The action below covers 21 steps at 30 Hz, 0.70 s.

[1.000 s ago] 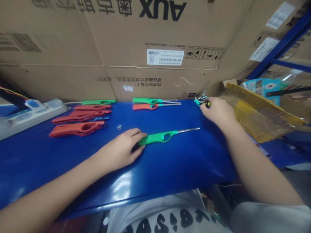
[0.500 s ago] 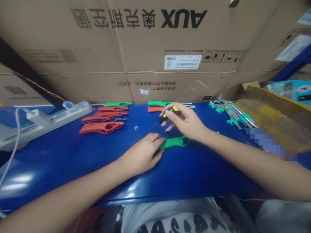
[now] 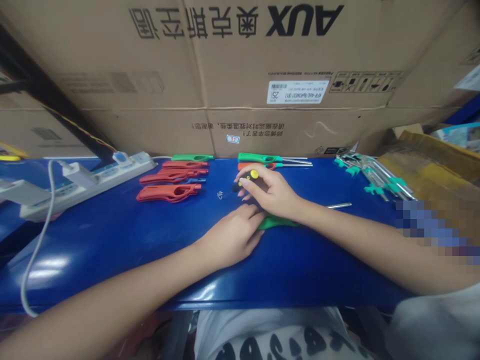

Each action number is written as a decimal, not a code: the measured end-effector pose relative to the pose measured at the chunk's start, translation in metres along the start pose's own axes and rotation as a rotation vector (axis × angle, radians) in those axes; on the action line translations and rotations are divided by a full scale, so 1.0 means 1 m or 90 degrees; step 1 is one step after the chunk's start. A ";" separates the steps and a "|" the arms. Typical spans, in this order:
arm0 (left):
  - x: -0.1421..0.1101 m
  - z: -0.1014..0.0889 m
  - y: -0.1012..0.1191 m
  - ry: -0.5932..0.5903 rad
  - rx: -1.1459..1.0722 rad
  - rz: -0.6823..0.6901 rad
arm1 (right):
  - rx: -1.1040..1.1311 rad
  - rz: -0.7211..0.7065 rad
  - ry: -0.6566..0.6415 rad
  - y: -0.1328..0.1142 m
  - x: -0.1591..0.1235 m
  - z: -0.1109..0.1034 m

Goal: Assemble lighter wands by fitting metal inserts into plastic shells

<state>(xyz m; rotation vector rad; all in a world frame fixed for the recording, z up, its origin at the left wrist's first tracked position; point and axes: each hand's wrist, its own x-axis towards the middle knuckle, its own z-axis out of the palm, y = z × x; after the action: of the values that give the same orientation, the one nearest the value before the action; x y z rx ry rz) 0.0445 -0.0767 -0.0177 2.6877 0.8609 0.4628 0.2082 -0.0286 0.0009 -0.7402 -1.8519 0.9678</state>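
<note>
My left hand (image 3: pixel 236 234) is closed on the green handle of a long-nosed lighter (image 3: pixel 279 223) lying on the blue table. Its metal tube (image 3: pixel 339 205) shows beyond my right wrist. Between the fingers of my right hand (image 3: pixel 268 189) is a black and yellow screwdriver (image 3: pixel 247 180), held above the lighter. The screwdriver's thin shaft slants down to the left, its tip close to a small pile of screws (image 3: pixel 220 195). My right forearm hides part of the green handle.
Several red lighter bodies (image 3: pixel 168 193) lie at left, beside a white power strip (image 3: pixel 101 180). At the back are a green lighter (image 3: pixel 257 158) and a red one with metal tubes. Metal tubes with teal parts (image 3: pixel 375 175) lie at right, near an open cardboard box (image 3: pixel 423 165). A large carton (image 3: pixel 225 65) stands behind.
My right hand has brought the screwdriver down and left toward the screws. My left hand still holds the green lighter. The whole view has shifted a little.
</note>
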 end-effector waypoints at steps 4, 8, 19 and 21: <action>0.000 0.000 0.000 -0.012 0.017 -0.017 | 0.052 0.000 0.050 -0.004 0.001 -0.005; 0.001 0.000 -0.001 -0.017 0.036 -0.019 | 0.098 0.009 0.089 -0.005 0.003 -0.011; 0.001 0.000 -0.002 -0.016 0.028 -0.018 | 0.102 0.026 0.046 -0.002 -0.007 -0.008; 0.001 0.000 -0.001 -0.018 0.033 -0.019 | 0.099 0.021 0.053 -0.003 -0.007 -0.009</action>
<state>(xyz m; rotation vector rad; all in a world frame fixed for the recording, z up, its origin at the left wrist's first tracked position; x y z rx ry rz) 0.0447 -0.0748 -0.0176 2.7173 0.9169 0.4003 0.2191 -0.0326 0.0029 -0.7072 -1.6758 1.0731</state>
